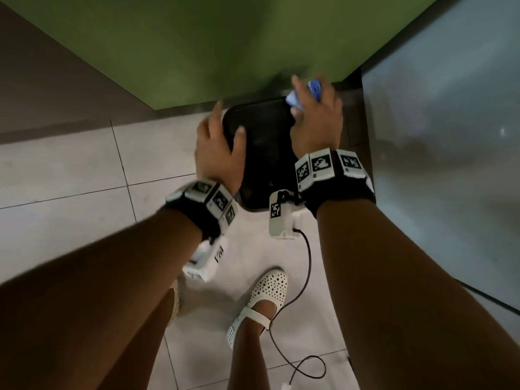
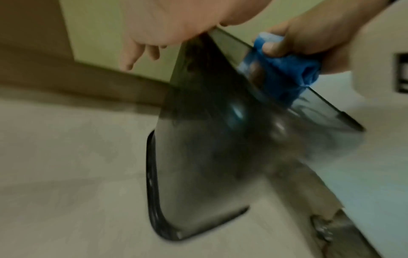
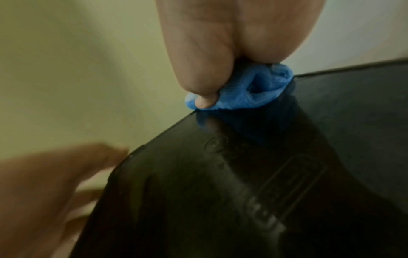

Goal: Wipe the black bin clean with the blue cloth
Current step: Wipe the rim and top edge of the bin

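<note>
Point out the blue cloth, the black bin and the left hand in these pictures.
blue cloth [image 3: 243, 90]: right wrist view, bunched middle fold.
black bin [image 1: 267, 142]: head view, its dark top surface.
left hand [image 1: 216, 153]: head view, back of the hand.

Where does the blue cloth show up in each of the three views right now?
Head: blue cloth upper centre, bunched in the right hand at the black bin's far right corner.
Left wrist: upper right, draped over the bin's top edge.
Right wrist: centre, under the fingers, on the bin's edge.
Shared landmark: the bin's top edge under the cloth.
</note>
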A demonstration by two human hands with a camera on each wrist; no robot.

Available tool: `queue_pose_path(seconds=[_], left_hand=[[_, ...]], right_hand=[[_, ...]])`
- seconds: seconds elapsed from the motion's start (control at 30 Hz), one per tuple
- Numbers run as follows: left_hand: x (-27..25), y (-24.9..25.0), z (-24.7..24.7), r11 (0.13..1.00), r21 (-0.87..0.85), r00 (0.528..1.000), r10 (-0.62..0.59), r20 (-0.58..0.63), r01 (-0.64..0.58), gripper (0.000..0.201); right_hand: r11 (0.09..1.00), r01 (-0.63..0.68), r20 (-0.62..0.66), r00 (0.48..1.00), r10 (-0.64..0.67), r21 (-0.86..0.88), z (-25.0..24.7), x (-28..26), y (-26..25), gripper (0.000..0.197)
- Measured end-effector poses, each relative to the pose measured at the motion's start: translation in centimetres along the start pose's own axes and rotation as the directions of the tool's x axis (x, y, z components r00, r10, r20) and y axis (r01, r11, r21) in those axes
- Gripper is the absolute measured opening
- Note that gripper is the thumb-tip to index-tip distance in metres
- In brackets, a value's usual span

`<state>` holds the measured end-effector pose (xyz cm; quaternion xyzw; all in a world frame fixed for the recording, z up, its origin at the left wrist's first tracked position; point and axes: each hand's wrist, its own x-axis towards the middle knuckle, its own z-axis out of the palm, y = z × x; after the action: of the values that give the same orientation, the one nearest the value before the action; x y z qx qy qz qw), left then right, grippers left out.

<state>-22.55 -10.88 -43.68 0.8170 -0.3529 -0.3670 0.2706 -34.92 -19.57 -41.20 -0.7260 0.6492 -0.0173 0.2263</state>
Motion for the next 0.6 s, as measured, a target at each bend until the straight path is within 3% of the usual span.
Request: queue_pose_path(seconds=[0.07, 0.13, 0.2, 0.3, 0.37, 0.5, 0.6], left_hand=[[2.7, 1.1, -0.5, 0.964, 0.195, 0.983, 0.169, 0.071, -0.18, 0.058], [4.4, 1.5, -0.3, 0.941, 0.228, 0.96, 0.212, 0.183, -0.251, 0.057], [4.9, 1.1, 0.3, 0.962, 0.143, 0.962, 0.206, 0.182, -0.233, 0.047], [4.7, 0.0, 0.7, 0.981, 0.026, 0.981, 0.19, 0.033, -0.191, 0.037], [4.5, 0.0, 0.9, 0.982, 0.007, 0.982, 0.187, -0.003, -0.187, 0.035], [4.5, 0.4, 0.9, 0.984, 0.019, 0.984, 0.177, -0.022, -0.176, 0.034], [4.4, 0.4, 0.8, 0.984, 0.035, 0.984, 0.174, -0.029, -0.173, 0.034]], right_hand=[[0.999, 0.0, 0.002, 1.0, 0.0, -0.049, 0.5, 0.2, -0.4, 0.058], [0.997, -0.03, -0.017, 0.999, 0.029, -0.066, 1.0, 0.2, -1.1, 0.063], [0.998, -0.053, -0.076, 0.996, 0.05, -0.031, 1.3, 0.0, -1.7, 0.067], [1.0, -0.023, -0.15, 0.988, 0.021, -0.012, 1.6, -0.4, -2.0, 0.065], [1.0, -0.008, -0.144, 0.99, 0.004, -0.023, 1.7, -0.5, -1.7, 0.06], [0.98, -0.191, -0.202, 0.959, 0.197, 0.052, 1.6, -2.5, -0.2, 0.051], [0.936, -0.343, -0.146, 0.925, 0.35, 0.074, 1.8, -5.9, 0.6, 0.053]])
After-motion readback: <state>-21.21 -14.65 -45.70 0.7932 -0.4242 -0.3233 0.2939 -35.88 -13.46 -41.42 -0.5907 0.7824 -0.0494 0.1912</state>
